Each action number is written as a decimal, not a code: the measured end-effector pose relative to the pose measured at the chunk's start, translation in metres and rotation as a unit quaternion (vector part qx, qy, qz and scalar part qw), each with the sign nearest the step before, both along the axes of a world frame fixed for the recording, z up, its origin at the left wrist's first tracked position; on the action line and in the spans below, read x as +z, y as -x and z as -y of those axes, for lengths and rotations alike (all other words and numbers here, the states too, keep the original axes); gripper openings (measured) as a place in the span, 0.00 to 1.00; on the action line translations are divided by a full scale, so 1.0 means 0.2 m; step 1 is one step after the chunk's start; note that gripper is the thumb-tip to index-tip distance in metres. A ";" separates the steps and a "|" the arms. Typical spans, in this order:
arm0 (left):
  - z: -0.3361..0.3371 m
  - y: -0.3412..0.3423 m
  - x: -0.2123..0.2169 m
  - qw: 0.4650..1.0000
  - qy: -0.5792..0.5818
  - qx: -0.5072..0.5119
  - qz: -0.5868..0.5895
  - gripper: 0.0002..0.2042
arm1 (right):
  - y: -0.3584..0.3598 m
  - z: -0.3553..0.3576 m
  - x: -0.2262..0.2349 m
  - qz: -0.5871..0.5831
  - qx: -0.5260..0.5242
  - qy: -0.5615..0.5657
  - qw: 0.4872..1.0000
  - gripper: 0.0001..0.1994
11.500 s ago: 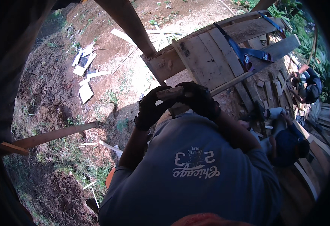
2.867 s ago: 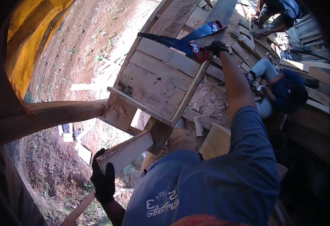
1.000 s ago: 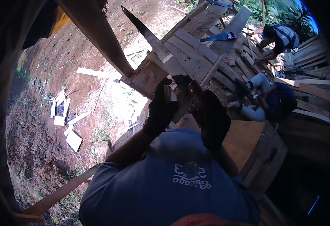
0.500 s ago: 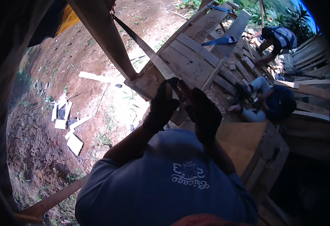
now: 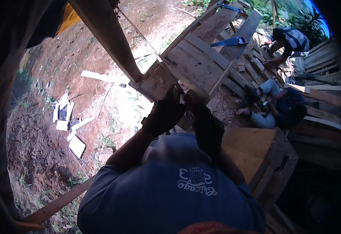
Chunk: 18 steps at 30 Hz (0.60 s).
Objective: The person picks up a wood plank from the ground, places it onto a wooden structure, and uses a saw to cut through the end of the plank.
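My left hand and my right hand, both in dark gloves, are close together in front of my chest. Between them is the near end of a hand saw, whose long toothed blade points away to the upper left and now shows edge-on as a thin line. The fingers of my right hand close round its reddish-brown handle end, partly hidden in shadow. My left hand is closed at the base of the blade. Just beyond my hands lies a timber piece, beside a board platform.
A thick wooden post slants down at the left. A second saw with a blue blade rests on a plank. Two people, one bending and one seated, are at the right among boards. Wood offcuts lie on the soil.
The saw blade has turned from showing its flat side to showing its edge. Both my hands have come lower and nearer together, exposing the timber piece beyond them.
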<state>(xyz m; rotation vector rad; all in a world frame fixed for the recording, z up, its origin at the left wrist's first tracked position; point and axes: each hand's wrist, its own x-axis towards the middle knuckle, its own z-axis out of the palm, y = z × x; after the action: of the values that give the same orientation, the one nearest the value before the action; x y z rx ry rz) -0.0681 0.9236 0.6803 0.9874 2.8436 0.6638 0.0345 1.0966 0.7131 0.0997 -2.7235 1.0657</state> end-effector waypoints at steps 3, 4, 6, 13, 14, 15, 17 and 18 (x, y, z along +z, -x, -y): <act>0.08 -0.03 0.00 0.993 0.024 -0.074 -0.085 0.18 | -0.10 -0.02 -0.01 -0.022 0.037 -0.010 0.999 0.32; 0.08 -0.03 -0.01 0.994 0.015 -0.087 -0.069 0.16 | -0.12 -0.03 -0.02 -0.027 0.038 -0.020 0.999 0.32; 0.09 -0.06 0.06 0.993 0.037 -0.028 0.111 0.13 | -0.12 -0.02 -0.08 -0.043 0.064 -0.019 0.997 0.33; 0.11 -0.07 -0.02 0.981 0.019 -0.091 -0.173 0.15 | -0.04 -0.04 0.01 0.011 0.119 -0.031 0.992 0.34; 0.10 -0.07 0.01 0.985 0.059 -0.088 -0.135 0.15 | -0.03 -0.03 -0.02 -0.026 0.097 -0.016 0.995 0.33; 0.10 -0.07 0.03 0.987 0.099 -0.084 -0.097 0.16 | -0.03 -0.02 -0.06 -0.064 0.076 -0.001 0.995 0.31; 0.13 -0.05 -0.03 0.983 0.115 -0.103 -0.103 0.18 | -0.02 0.00 -0.07 -0.052 0.077 -0.030 0.995 0.28; 0.14 -0.05 -0.06 0.981 0.122 -0.111 -0.106 0.20 | 0.00 0.01 -0.04 -0.002 0.099 -0.073 0.992 0.27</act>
<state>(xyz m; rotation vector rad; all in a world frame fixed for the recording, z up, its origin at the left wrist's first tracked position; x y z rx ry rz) -0.0583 0.8965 0.6686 1.3737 2.8321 0.1921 0.0342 1.0947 0.7046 0.4016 -2.8314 0.9093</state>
